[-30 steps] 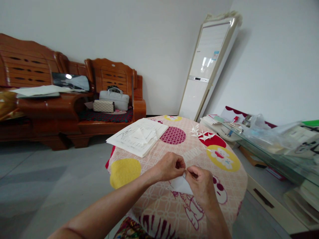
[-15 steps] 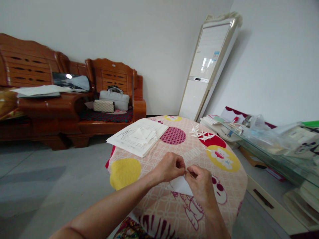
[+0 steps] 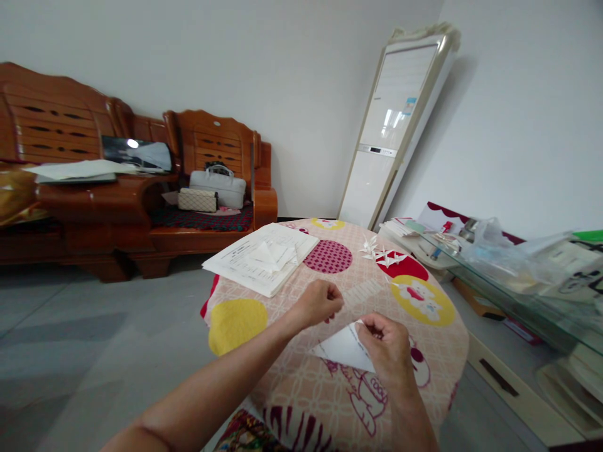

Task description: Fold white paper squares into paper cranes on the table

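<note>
My right hand (image 3: 387, 346) pinches the top corner of a folded white paper triangle (image 3: 343, 349), which rests low over the tablecloth with its point towards the left. Faint print shows along the paper's right part; the rest of that side is hidden behind my fingers. Above and left of the triangle is my left hand (image 3: 321, 302), apart from it, with its fingers curled in and nothing visible in them. Beyond my hands lies a pale strip of paper (image 3: 363, 294) on the patterned tablecloth (image 3: 292, 370).
A stack of printed sheets (image 3: 235, 254) with a folded paper piece (image 3: 271, 256) on top sits at the table's far left. Folded white paper figures (image 3: 387, 258) cluster at the far right. A glass-topped stand (image 3: 499, 276) with plastic bags borders the table's right side.
My left hand has let go of the paper's top corner and drawn back up and left. My right hand keeps its pinch, and more of the triangle now shows.
</note>
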